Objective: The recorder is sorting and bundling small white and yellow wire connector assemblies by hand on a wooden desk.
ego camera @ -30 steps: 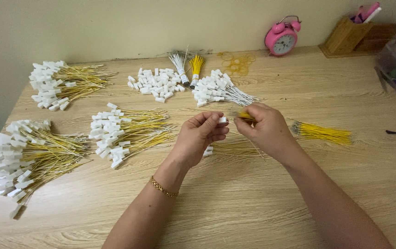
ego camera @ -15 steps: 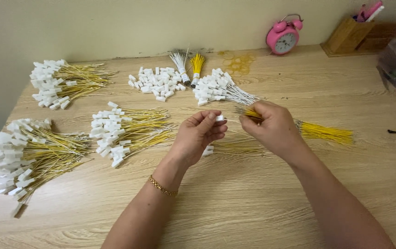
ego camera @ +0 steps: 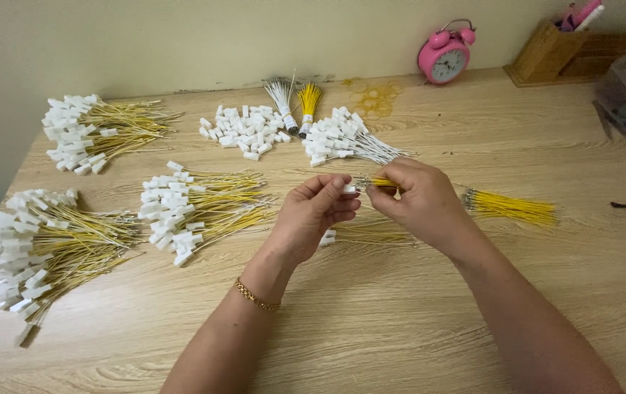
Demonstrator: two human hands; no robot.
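Above the bench's (ego camera: 415,321) middle, the left hand (ego camera: 311,219) fingers pinch a white connector (ego camera: 348,189); the right hand (ego camera: 418,203) fingers grip a yellow wire (ego camera: 384,182).

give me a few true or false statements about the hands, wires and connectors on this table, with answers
1. The left hand pinches a small white connector. True.
2. The right hand holds a red wire. False: it holds a yellow wire.
3. The pink alarm clock lies between the hands. False: it stands at the table's far edge.
4. A pile of loose white connectors lies beyond the hands. True.
5. The left wrist wears a gold bracelet. True.
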